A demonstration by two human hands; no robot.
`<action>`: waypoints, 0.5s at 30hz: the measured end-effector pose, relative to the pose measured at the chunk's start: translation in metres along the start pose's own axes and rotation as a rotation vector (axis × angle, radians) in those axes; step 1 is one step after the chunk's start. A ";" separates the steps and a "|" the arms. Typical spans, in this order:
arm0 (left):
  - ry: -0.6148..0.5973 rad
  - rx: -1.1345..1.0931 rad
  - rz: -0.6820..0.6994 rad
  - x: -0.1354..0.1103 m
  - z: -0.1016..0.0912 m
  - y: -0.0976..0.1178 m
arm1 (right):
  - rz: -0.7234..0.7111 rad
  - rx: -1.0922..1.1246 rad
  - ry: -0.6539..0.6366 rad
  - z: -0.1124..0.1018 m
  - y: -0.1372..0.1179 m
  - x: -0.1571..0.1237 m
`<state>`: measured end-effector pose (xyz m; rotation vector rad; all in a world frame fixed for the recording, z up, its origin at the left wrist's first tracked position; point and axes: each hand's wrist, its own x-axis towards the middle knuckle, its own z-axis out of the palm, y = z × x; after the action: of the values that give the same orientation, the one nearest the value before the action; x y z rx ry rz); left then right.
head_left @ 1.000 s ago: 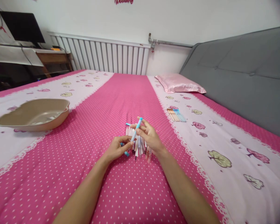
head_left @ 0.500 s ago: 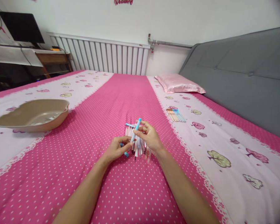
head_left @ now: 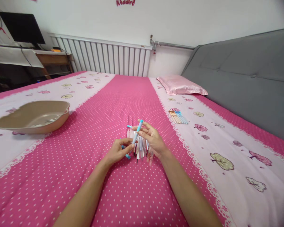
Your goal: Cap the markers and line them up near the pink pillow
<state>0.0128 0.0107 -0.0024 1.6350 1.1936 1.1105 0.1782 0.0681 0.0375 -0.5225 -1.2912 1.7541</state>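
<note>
A light blue pen (head_left: 137,130) with a brighter blue end is tilted up between my two hands. My left hand (head_left: 118,150) pinches its lower end between thumb and fingers. Close to its upper part, the thumb and fingers of my right hand (head_left: 152,138) are closed around it. Below and behind the hands lies a loose pile of pens and refills (head_left: 141,149), mostly white and pale, some with dark tips. Partly hidden under my left fingers is another blue pen (head_left: 127,155). One more blue-ended piece (head_left: 129,126) sticks out at the back of the pile.
To the right, several brown-topped and blue-topped pens (head_left: 178,117) lie side by side on the bedspread (head_left: 104,104). A beige basin (head_left: 59,121) with small pale items inside stands at the left. A pink pillow (head_left: 182,84) rests by the grey headboard (head_left: 246,75).
My right hand's fingers have shifted slightly on the pen, the forefinger lifting a little. My left hand and the pen stay almost where they were.
</note>
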 end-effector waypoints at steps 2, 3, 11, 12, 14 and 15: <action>0.003 0.001 -0.003 0.000 0.000 0.000 | -0.002 -0.015 -0.004 -0.001 0.000 0.001; 0.004 0.002 -0.004 0.000 0.000 0.001 | -0.004 -0.029 0.000 -0.001 0.001 0.001; -0.020 0.033 -0.008 -0.001 -0.001 0.002 | -0.033 -0.163 0.111 -0.005 0.009 0.004; -0.027 0.032 -0.010 -0.001 -0.001 0.002 | -0.038 -0.184 0.119 -0.005 0.010 0.004; -0.033 0.028 -0.008 -0.001 -0.001 0.002 | -0.053 -0.205 0.129 -0.004 0.011 0.004; -0.031 0.026 -0.006 -0.001 -0.001 0.002 | -0.064 -0.204 0.133 -0.003 0.012 0.004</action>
<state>0.0125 0.0094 -0.0002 1.6618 1.1965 1.0661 0.1736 0.0724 0.0264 -0.6937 -1.3844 1.5170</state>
